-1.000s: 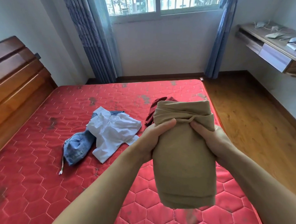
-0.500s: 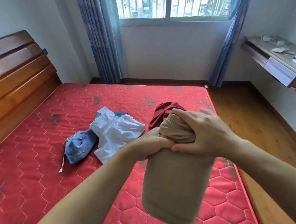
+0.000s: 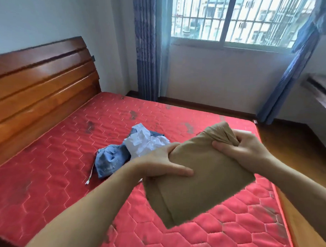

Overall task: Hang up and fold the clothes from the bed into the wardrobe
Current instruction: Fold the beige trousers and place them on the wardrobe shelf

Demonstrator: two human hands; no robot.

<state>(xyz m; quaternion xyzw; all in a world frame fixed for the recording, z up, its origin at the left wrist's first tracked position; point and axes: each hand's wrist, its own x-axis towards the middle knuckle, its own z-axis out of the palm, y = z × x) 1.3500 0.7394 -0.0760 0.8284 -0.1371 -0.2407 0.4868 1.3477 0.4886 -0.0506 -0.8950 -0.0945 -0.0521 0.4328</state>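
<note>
A: From the head view, what are the hands doing?

B: Both hold a folded tan garment (image 3: 202, 180) in the air above the red mattress (image 3: 45, 202). The left hand (image 3: 162, 164) grips its left edge, thumb laid flat across the top of the cloth and the fingers curled behind. The right hand (image 3: 244, 146) pinches the bunched, gathered end at the upper right, fingers wrapped round the folds.

A: How does the garment sit?

B: Tilted, the bunched end high on the right, the flat squared end low toward the camera. It touches neither the bed nor the other clothes.

A: And those?

B: A crumpled white shirt (image 3: 146, 141) lies near the middle of the mattress, partly on top of a blue denim piece (image 3: 111, 160) whose white drawstring trails forward-left.

A: Around the bed?

B: A wooden headboard (image 3: 39, 85) on the left, blue curtains (image 3: 146, 49) beside a barred window (image 3: 236, 18), and a desk (image 3: 320, 90) at the right edge. The wardrobe is out of view.
</note>
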